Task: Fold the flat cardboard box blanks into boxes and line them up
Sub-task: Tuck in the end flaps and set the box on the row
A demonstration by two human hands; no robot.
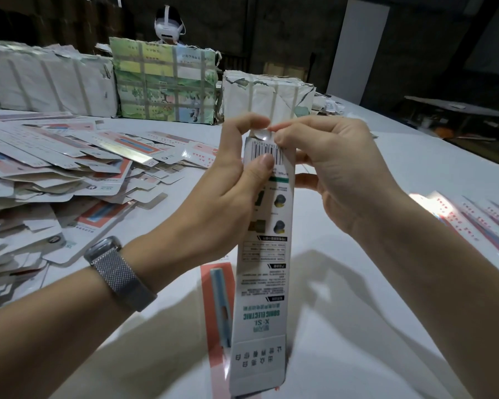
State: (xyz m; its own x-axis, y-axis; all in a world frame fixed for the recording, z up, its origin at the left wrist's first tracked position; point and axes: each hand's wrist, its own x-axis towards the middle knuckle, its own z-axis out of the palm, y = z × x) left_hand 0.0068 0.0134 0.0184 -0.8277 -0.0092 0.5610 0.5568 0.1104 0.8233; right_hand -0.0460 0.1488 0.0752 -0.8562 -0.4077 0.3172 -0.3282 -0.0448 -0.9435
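Tall white printed box (264, 254), barcode up top; left hand (228, 194) & right hand (337, 171) pinch, seemingly, its end flap.

box (264, 254): white, printed with black text, a black-and-white barcode near the top, a green band, teal lettering lower down, and small dark and yellow product pictures
box side panel (216, 312): salmon-red, with a pale blue pen-like shape printed on it
heap of flat blanks (55, 174): white and grey, marked with salmon-red panels and blue strips
blanks at right (478, 223): white, with red dotted print and a red edge
watch band (121, 279): silver-grey mesh weave
table (357, 312): plain white
middle bundle (164, 82): green and yellow landscape print, crossed by pale tape strips
side bundles (46, 79): white wrapping, banded with beige tape
headset (167, 27): white
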